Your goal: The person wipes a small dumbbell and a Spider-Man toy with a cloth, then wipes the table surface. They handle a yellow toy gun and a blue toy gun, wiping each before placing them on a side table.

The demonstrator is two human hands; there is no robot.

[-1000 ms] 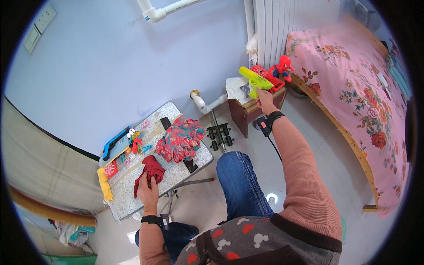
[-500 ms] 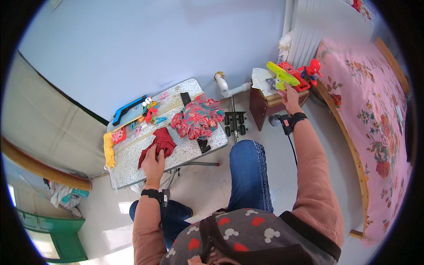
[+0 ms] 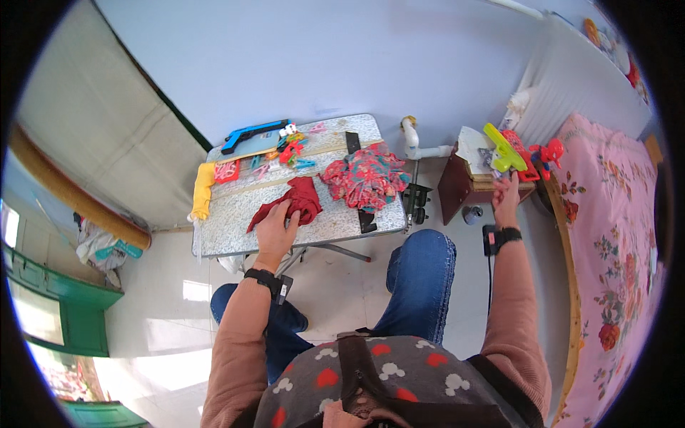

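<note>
On the speckled folding table point(image 3: 228, 239), my left hand point(image 3: 275, 232) has its fingers bent over the near side of a crumpled dark red cloth point(image 3: 303, 200). My right hand point(image 3: 506, 200) reaches to the front of a small brown cabinet point(image 3: 457, 189). Its fingertips are just below a yellow-green toy pistol point(image 3: 506, 150) and look slightly apart. A red toy figure point(image 3: 551, 155) stands right of the pistol. Beyond the dark red cloth lies a bunched, red-and-teal patterned cloth point(image 3: 367, 178).
A blue-and-black toy pistol point(image 3: 253, 133), coloured clips point(image 3: 292, 153) and a yellow cloth point(image 3: 203, 191) occupy the table's far left. A white pipe point(image 3: 414, 146) runs along the wall between table and cabinet. A bed with a pink floral cover point(image 3: 614, 271) borders the right.
The view has shifted, so table and cabinet appear lower and farther right. My right hand has drawn slightly back from the yellow-green toy pistol. My left hand stays at the dark red cloth.
</note>
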